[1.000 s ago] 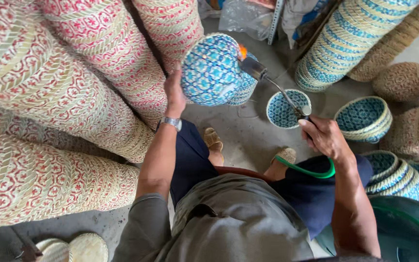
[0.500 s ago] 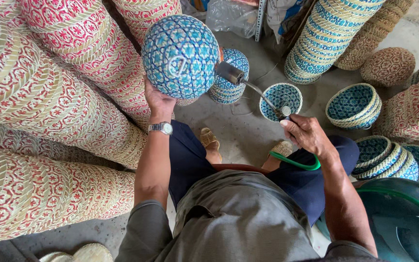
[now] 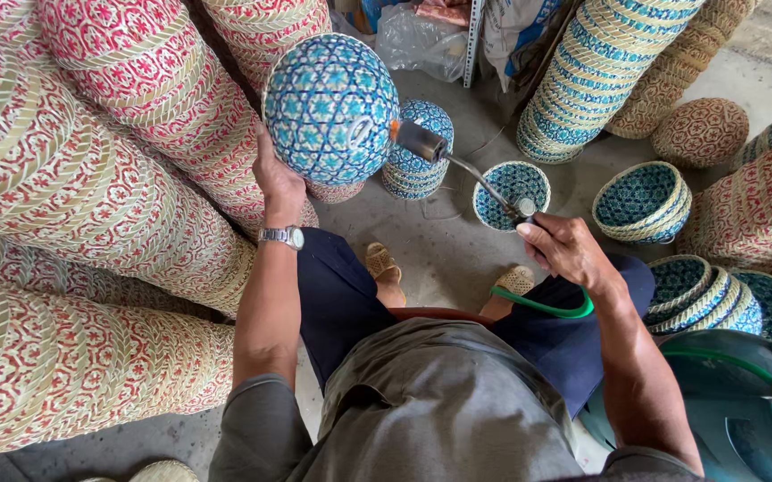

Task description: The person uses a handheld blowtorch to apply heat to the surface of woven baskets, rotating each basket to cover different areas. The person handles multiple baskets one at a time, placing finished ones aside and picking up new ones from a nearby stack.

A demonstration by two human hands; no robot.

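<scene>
Fingers of left hand [image 3: 279, 183] cup the blue woven basket [image 3: 330, 109] from below, bottom outward, while right hand [image 3: 567, 250] stays wrapped around the torch [image 3: 471, 174] handle, its long wand angling up-left so the nozzle touches the basket's right side.
</scene>
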